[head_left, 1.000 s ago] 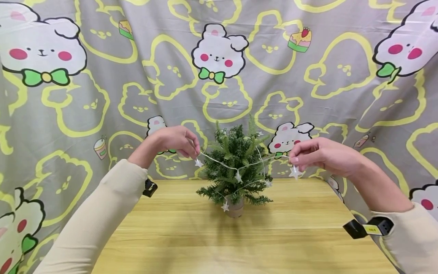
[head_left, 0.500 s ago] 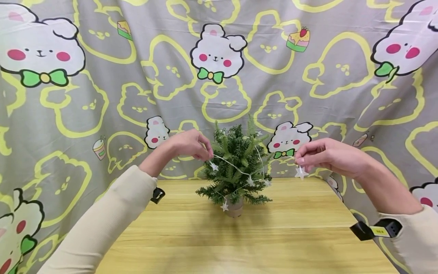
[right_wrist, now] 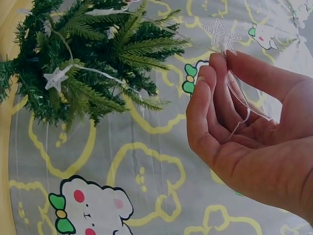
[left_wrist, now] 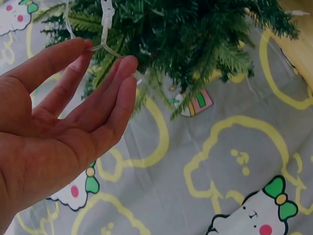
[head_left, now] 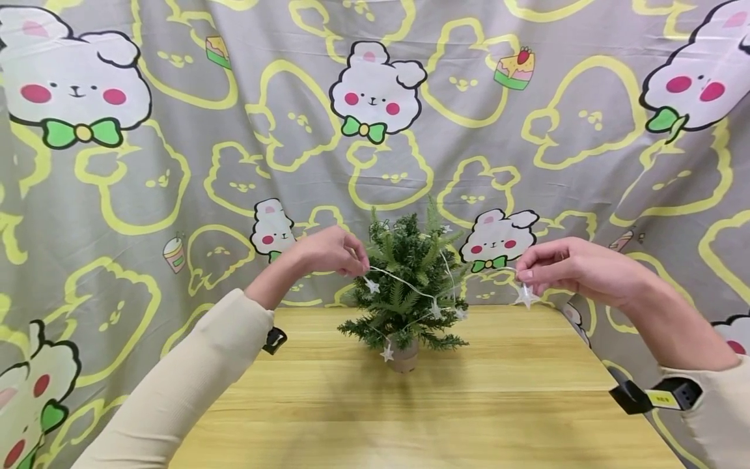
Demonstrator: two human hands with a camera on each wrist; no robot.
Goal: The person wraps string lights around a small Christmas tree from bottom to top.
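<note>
A small artificial Christmas tree (head_left: 404, 286) in a brown pot (head_left: 403, 359) stands in the middle of the table. A string of star lights (head_left: 398, 279) runs across its front, with clear stars hanging among the branches. At the tree's left side, my left hand (head_left: 335, 251) pinches the thin wire, a star (head_left: 372, 285) dangling just below the fingertips. Out to the right of the tree, my right hand (head_left: 574, 267) pinches the wire beside another clear star (right_wrist: 221, 36). Some loose wire (right_wrist: 244, 110) passes through the right palm.
The wooden table (head_left: 328, 417) spreads toward me under the tree. Behind and at both sides hangs a grey curtain (head_left: 387, 176) with rabbit prints. Black wrist devices sit on the left sleeve (head_left: 211, 365) and the right sleeve (head_left: 721, 410).
My left hand has moved right, up against the tree's left branches, bringing its star along. My right hand has drifted a little to the right with its star. The wire across the front hangs further right.
</note>
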